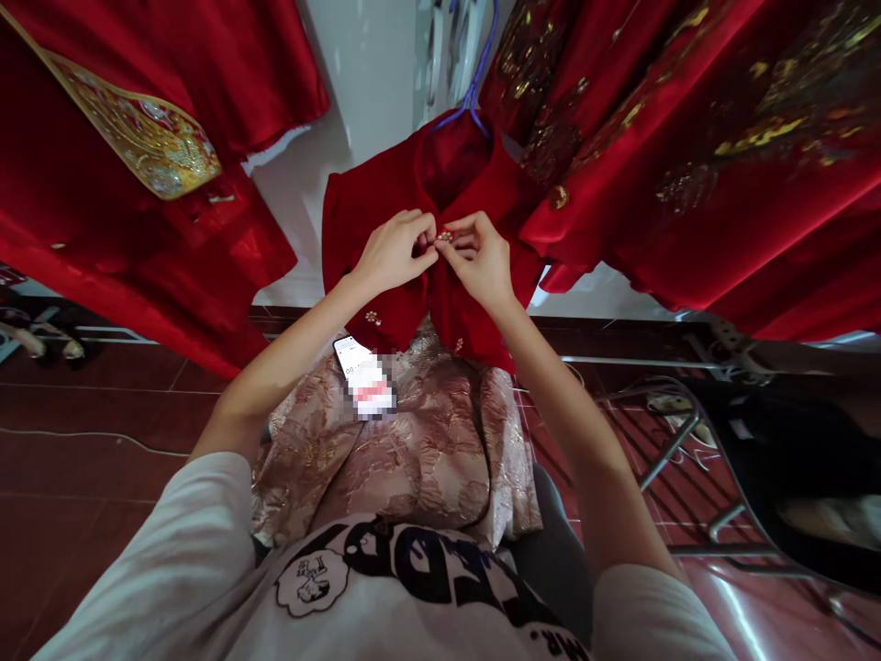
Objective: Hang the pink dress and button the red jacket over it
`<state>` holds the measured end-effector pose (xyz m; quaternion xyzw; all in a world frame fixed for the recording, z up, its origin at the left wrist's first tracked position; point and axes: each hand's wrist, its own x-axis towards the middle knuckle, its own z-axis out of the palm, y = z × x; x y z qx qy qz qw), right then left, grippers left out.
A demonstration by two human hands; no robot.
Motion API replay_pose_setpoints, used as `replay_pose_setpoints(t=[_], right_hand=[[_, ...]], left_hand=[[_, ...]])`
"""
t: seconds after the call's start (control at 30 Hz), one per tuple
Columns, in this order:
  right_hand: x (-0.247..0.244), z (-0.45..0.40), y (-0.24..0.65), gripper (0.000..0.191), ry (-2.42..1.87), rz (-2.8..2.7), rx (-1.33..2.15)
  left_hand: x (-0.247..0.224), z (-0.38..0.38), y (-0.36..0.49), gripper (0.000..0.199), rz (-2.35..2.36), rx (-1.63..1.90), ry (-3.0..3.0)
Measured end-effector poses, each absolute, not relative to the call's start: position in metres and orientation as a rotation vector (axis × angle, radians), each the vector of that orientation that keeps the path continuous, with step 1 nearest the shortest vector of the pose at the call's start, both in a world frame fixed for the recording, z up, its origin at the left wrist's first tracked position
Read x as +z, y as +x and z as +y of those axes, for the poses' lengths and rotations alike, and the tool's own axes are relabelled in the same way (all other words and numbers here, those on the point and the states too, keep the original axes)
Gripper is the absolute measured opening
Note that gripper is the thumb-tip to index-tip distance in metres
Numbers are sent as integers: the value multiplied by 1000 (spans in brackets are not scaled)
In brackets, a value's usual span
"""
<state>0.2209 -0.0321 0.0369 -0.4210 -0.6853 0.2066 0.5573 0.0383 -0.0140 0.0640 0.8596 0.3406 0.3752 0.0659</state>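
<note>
Left of a red vest, the landmark of this cramped scene, a long red garment with a gold-embroidered panel hangs beside a pale wall, while shoes stand farther out and a thin cable crosses the tiled floor. Just below the vest, a lit phone, its screen partly blurred out, lies on a pinkish brocade cloth spread over the person's lap. The vest itself hangs in front of the seated person, its neckline open beneath a blue hanger. At its front, the left hand bends its fingers inward, tips close together at the edge; whether they pinch the fabric cannot be told. Touching distance away, the right hand has thumb and forefinger clamped on a small flower-shaped ornament on the vest. Both hands hide part of the vest's front. Close on its right, more red garments with gold decoration crowd against its side, and lower to its right stands a black chair with metal legs.
</note>
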Motion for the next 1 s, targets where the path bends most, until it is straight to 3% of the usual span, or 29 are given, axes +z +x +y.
replay_pose_setpoints(t=[0.57,0.77,0.9,1.0], right_hand=[[22,-20,217,37,-945,-1586,514],[-15,-43,216,54,-984,-1426,550],[-39,-69,237,39,-1111,-1352,792],[-33,-84,250,33,-1053,-1370,967]], left_hand=[[63,-15,44,10,954,1052,2695],[30,-20,48,18,1017,1170,2167],[8,-33,38,19,988,968,1624],[2,-54,41,34,957,875,1520]])
